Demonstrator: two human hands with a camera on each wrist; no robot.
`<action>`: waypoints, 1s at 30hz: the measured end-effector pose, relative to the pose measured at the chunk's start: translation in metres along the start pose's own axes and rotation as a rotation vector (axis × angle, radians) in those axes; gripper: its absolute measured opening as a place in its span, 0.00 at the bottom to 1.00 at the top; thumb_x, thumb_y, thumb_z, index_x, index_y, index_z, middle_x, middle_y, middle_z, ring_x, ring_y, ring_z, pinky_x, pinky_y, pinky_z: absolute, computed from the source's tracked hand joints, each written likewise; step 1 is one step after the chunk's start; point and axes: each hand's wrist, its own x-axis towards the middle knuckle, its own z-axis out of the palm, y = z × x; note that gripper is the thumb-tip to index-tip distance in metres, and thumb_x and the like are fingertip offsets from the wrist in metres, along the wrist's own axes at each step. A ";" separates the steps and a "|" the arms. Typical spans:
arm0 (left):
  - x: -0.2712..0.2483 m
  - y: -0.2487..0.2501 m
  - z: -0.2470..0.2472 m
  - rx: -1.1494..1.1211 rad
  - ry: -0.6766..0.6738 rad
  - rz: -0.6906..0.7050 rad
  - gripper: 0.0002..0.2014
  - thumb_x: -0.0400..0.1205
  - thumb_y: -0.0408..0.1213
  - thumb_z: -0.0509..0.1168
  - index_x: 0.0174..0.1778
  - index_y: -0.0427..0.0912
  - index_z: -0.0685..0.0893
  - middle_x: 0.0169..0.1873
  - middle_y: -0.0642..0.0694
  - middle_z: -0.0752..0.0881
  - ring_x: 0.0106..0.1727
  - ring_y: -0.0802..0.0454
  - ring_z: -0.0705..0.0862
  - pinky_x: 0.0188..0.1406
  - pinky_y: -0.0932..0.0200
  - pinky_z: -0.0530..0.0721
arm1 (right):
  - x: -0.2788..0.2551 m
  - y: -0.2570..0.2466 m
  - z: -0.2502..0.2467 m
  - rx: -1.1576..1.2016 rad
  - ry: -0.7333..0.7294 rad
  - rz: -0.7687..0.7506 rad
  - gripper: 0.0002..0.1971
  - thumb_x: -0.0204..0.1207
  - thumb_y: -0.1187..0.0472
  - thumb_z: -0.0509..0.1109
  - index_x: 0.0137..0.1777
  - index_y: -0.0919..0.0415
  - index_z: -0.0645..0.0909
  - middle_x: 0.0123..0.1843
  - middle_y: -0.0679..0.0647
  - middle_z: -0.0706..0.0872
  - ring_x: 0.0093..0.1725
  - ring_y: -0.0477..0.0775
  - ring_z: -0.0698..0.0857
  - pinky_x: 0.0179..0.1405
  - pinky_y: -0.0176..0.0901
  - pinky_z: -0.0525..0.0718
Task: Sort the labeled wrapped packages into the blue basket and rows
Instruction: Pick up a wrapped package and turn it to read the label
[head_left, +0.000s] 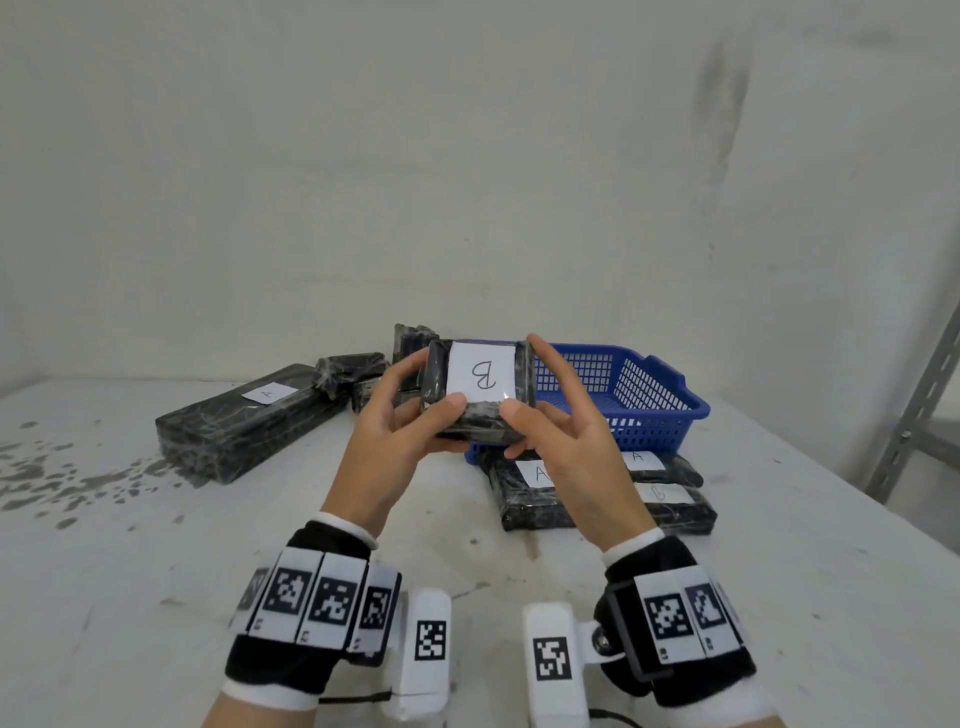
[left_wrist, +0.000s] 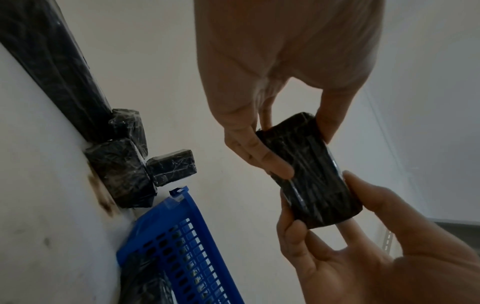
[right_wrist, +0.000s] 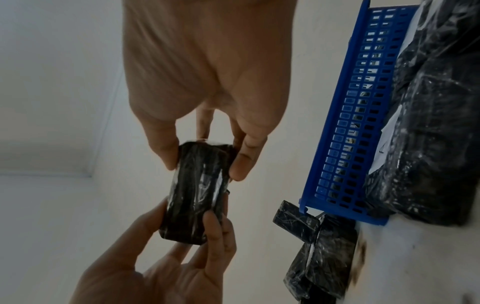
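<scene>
Held item: a black plastic-wrapped package labelled B (head_left: 480, 387), lifted clear of the table (head_left: 156, 561), its white label tilted up toward the head camera.
Left hand (head_left: 395, 415): thumb on the near edge, fingers curled behind the far left side, clamped on the package.
Right hand (head_left: 558, 421): thumb on the near right corner, index finger up along the right edge, pinching that end; the remaining fingers look loose.
Beyond the right fingertips: the blue basket (head_left: 670, 402), its contents hard to make out from here.
Below the right palm: flat packages labelled A (head_left: 540, 475), with one more behind whose letter may be a C.
Past the left fingers: a long package labelled A (head_left: 244, 421) and a heap of small unsorted wrapped packages (head_left: 353, 371).
Step in hand: probably reading the label before choosing a place.
Risk, slip: the wrap is glossy; releasing one hand early could let the package twist out of the other's pinch.
Risk, missort: the B reads sideways, so a hasty glance could send it to the wrong row.
Risk, knock: lowering it near the A packages could push them askew.
</scene>
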 end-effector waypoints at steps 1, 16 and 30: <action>0.000 0.000 0.000 -0.004 -0.006 0.003 0.27 0.79 0.33 0.68 0.76 0.47 0.73 0.53 0.41 0.91 0.50 0.46 0.90 0.42 0.57 0.88 | -0.001 -0.001 0.000 0.002 -0.003 -0.003 0.33 0.80 0.65 0.72 0.79 0.37 0.68 0.55 0.53 0.94 0.45 0.49 0.90 0.44 0.36 0.86; -0.003 -0.002 0.004 0.046 -0.031 0.054 0.28 0.82 0.27 0.66 0.78 0.45 0.70 0.55 0.43 0.89 0.47 0.53 0.89 0.38 0.61 0.86 | -0.006 -0.006 0.005 -0.079 0.031 0.010 0.29 0.79 0.62 0.75 0.73 0.34 0.70 0.53 0.54 0.93 0.42 0.53 0.90 0.33 0.43 0.86; -0.008 0.003 0.006 0.093 -0.030 0.106 0.24 0.83 0.29 0.65 0.75 0.49 0.73 0.53 0.47 0.88 0.44 0.55 0.89 0.33 0.62 0.85 | -0.009 -0.012 0.007 -0.088 0.018 0.018 0.27 0.80 0.64 0.74 0.74 0.41 0.72 0.44 0.55 0.90 0.24 0.43 0.82 0.21 0.31 0.77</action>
